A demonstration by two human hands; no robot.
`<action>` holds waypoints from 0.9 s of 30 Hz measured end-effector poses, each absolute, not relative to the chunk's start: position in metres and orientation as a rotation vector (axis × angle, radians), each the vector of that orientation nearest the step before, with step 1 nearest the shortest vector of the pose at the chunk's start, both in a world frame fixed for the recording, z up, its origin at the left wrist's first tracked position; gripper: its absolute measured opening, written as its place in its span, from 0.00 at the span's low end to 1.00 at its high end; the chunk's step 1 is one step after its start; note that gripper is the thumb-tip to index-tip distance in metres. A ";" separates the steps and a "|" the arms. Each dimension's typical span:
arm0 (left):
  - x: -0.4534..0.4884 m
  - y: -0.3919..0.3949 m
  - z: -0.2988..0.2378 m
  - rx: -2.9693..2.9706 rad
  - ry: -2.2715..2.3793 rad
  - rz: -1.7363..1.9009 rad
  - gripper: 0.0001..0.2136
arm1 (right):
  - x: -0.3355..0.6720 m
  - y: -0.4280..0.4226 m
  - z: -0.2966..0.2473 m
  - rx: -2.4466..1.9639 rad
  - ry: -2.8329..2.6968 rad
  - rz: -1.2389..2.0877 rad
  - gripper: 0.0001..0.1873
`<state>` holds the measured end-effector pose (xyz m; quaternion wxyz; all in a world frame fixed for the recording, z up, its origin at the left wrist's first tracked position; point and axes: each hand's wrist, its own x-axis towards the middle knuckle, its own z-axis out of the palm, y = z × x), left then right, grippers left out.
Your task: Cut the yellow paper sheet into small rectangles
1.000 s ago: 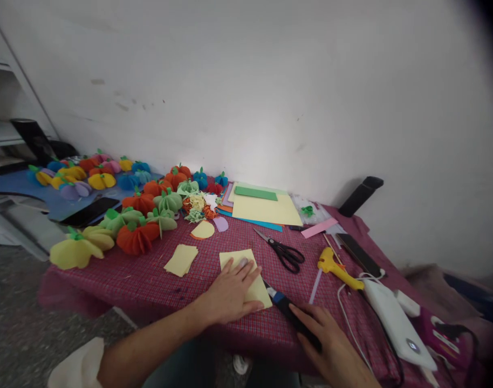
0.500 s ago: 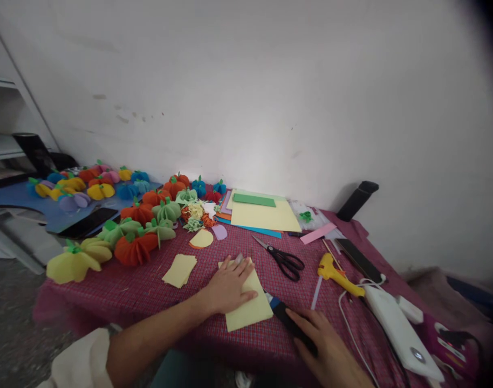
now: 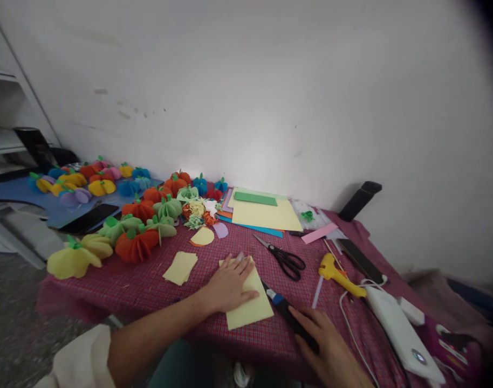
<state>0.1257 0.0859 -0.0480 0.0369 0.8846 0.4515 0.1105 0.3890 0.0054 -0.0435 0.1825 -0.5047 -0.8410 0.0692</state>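
My left hand (image 3: 230, 286) lies flat with fingers stretched out, pressing a pale yellow sheet of paper (image 3: 252, 312) onto the cloth. A small greyish piece (image 3: 240, 257) shows by its fingertips, too little of it to name. My right hand (image 3: 325, 345) is wrapped around a black and blue utility knife (image 3: 290, 318), whose blade points at the sheet's right edge. Whether the blade touches the paper I cannot tell. Left of my left hand is a small stack of yellow paper pieces (image 3: 180, 268). Black-handled scissors (image 3: 285, 258) lie beyond the knife.
Paper pumpkins in several colours (image 3: 137, 245) crowd the left side. Coloured sheets (image 3: 266, 215) lie near the wall. At right are a yellow glue gun (image 3: 339, 277), a white power bank (image 3: 404, 331) and cables. Checked cloth (image 3: 214, 334) covers the table.
The knife's blade has come into clear sight beside the sheet's right edge, with the knife shifted slightly. My left hand stays in place on the paper.
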 end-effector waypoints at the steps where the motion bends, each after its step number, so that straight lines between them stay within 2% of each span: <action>1: 0.126 0.086 -0.048 2.714 1.382 0.344 0.33 | 0.387 0.006 -0.042 -1.418 -2.375 0.201 0.23; 27: 0.125 0.084 -0.045 2.703 1.364 0.350 0.35 | 0.372 0.022 -0.038 -1.438 -2.339 0.196 0.22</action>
